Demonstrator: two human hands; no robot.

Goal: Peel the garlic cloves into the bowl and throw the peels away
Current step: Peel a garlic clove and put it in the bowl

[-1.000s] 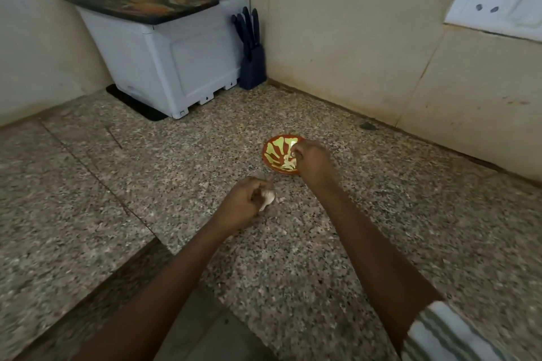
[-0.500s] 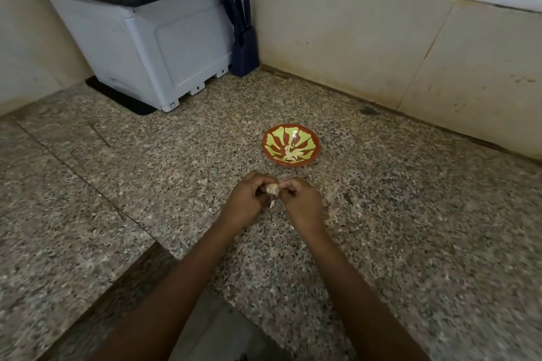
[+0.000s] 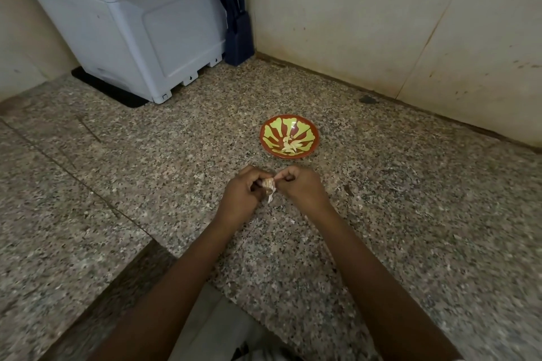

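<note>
A small red bowl (image 3: 311,129) with a yellow-green leaf pattern sits on the granite counter, and several pale peeled cloves (image 3: 291,146) lie in its middle. Just in front of the bowl my left hand (image 3: 239,199) grips a piece of garlic (image 3: 268,184) with papery skin hanging below it. My right hand (image 3: 303,189) meets it from the right, and its fingertips pinch the same garlic at the top. Both hands hover just above the counter.
A white appliance (image 3: 140,38) with a dark tray on top stands at the back left, a blue knife block (image 3: 237,29) beside it in the corner. Tiled walls close the back and right. A few peel scraps (image 3: 349,189) lie right of my hands. The counter edge runs near my forearms.
My right hand left the bowl and came back to the garlic in my left hand. Both hands now work on it together, nearly still over the last half second.
</note>
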